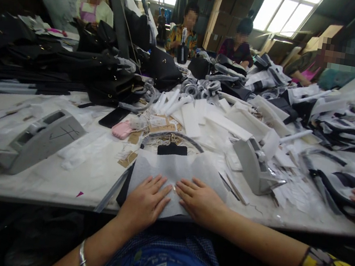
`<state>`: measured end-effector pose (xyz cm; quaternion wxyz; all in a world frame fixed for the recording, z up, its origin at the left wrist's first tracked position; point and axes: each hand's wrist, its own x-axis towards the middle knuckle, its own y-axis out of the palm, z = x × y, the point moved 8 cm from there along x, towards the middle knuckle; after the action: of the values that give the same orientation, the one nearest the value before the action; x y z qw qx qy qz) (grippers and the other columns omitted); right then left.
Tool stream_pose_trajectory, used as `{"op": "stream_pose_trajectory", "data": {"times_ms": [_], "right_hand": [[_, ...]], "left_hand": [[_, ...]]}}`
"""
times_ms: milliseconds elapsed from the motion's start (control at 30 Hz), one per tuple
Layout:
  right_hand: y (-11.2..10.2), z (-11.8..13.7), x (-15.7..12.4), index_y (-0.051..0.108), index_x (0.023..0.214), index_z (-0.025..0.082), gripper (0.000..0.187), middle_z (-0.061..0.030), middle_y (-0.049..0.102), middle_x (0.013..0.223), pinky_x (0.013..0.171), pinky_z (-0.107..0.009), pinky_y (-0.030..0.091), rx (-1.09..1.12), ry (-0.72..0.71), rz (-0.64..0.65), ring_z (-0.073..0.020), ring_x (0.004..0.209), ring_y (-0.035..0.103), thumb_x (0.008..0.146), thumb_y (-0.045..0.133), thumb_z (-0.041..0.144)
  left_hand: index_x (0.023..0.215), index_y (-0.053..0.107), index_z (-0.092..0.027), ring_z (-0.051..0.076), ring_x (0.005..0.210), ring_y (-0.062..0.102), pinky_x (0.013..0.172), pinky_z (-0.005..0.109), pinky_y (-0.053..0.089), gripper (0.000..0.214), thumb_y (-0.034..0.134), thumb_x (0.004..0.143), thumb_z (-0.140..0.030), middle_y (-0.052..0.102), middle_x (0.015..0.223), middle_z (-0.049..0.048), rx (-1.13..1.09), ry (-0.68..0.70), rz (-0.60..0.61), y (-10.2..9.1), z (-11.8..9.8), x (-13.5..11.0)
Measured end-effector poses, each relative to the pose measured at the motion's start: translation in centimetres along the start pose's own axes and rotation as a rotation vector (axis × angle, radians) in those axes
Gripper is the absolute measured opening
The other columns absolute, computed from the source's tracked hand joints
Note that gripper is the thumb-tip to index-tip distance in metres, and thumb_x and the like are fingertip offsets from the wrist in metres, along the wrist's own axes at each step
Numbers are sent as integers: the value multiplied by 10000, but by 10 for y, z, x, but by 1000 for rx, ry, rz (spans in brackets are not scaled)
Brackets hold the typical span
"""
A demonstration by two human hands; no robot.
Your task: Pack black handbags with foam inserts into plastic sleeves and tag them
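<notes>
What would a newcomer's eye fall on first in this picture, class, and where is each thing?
First, probably, the left grip and right grip, lying flat with fingers spread on a white sheet at the table's near edge. A grey dispenser stands to either side, left and right. Behind, a small pink object stands out left of centre, with black bags heaped farther back.

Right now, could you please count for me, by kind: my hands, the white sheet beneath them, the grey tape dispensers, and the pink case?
Hands, left hand and right hand: 2
White sheet: 1
Grey tape dispensers: 2
Pink case: 1
Total: 6
</notes>
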<state>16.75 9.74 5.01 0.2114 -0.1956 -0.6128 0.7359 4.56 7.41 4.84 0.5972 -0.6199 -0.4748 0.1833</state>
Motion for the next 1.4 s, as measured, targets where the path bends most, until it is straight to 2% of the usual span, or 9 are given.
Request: {"op": "stream_pose_trajectory", "data": {"times_ms": [167,300,433,567,800,967,1033,1233,1400], "right_hand": [[-16,-1,5,553,1374,82,454,-183,580,1383,1194,-588,212,9,-134,95,-317,1382,436,993,451,307],[-17,-12,-2,391,1512,155,573,-138,399,1556,1218,-569,129,119,-114,135,-304,1486,255,996,447,397],[-3,-21,-11,284,1564,227,637,-111,221,1636,1216,-580,94,174,8,67,-308,1519,147,988,460,435],[6,-23,-17,258,1572,256,673,-83,165,1650,1224,-563,98,157,20,-2,-300,1526,106,970,498,441],[18,-43,-17,345,1535,186,663,-96,462,1520,1220,-472,238,135,-70,-175,-241,1497,249,992,452,551],[2,-66,-12,406,1499,192,503,-106,577,1420,1153,-364,393,208,-36,-216,-187,1396,444,1036,438,385],[-8,-76,-2,474,1454,174,448,-117,584,1408,1148,-419,401,152,20,-199,-232,1370,474,1026,472,304],[-18,-92,32,561,1327,110,464,-142,662,1260,1115,-553,391,95,121,-97,-294,1177,591,998,495,430],[-41,-98,40,622,1093,162,277,-76,671,994,1147,-586,282,231,109,-85,-236,972,614,1004,486,387]], "left_hand": [[1318,610,-179,304,1312,537,1095,523,417,403,475,985,-361,589,1403,144,37,13,124,0,-1,6],[1378,554,-219,322,1352,487,1121,561,353,471,476,971,-442,533,1465,125,63,96,217,1,3,10],[1487,422,-254,333,1462,315,1173,534,261,577,501,955,-463,379,1579,101,112,123,146,0,11,3],[1513,377,-278,319,1477,283,1215,495,145,630,547,932,-450,348,1597,85,176,90,86,3,15,-5],[1305,622,-236,209,1467,314,1242,402,124,404,535,952,-413,641,1359,26,80,82,-102,13,31,-6],[1231,659,-189,139,1318,506,1209,288,201,342,427,1011,-309,705,1254,16,125,138,-32,1,46,9],[1246,646,-158,140,1215,582,1180,272,244,342,425,1014,-279,700,1258,47,137,87,14,-7,54,23],[1199,643,-134,250,1088,635,1139,501,281,376,412,1020,-371,717,1149,88,110,-113,106,-8,65,54],[1112,636,-132,224,974,628,1029,400,388,316,452,1007,-367,702,1001,82,-40,-75,49,-31,64,58]]}}
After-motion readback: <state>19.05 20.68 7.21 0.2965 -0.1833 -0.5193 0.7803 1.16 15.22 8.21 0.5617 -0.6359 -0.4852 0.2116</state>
